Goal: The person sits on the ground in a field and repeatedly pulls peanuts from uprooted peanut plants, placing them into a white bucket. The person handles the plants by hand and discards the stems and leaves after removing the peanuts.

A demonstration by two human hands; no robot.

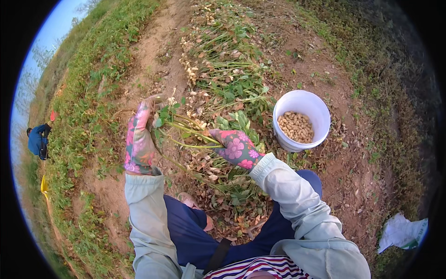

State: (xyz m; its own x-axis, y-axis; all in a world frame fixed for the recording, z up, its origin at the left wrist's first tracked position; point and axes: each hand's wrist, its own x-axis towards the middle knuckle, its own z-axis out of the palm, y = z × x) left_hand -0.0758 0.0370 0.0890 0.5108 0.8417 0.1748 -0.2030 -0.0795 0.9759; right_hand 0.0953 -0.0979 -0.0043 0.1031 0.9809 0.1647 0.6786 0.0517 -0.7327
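My left hand, in a floral glove with soiled fingertips, curls around the leafy end of an uprooted peanut plant. Leaves partly hide its fingers. My right hand, in a matching glove, grips the green stems of the same plant, which stretch between both hands. Below and beyond them lies a row of pulled peanut plants, with pale pods along its left side. To the right of my right hand stands a white plastic bucket, partly filled with unshelled peanuts.
Bare soil borders the row, with green growing plants farther left. A person in blue is at the far left, near a yellow object. A white sack lies at lower right. My shoe rests among dry leaves.
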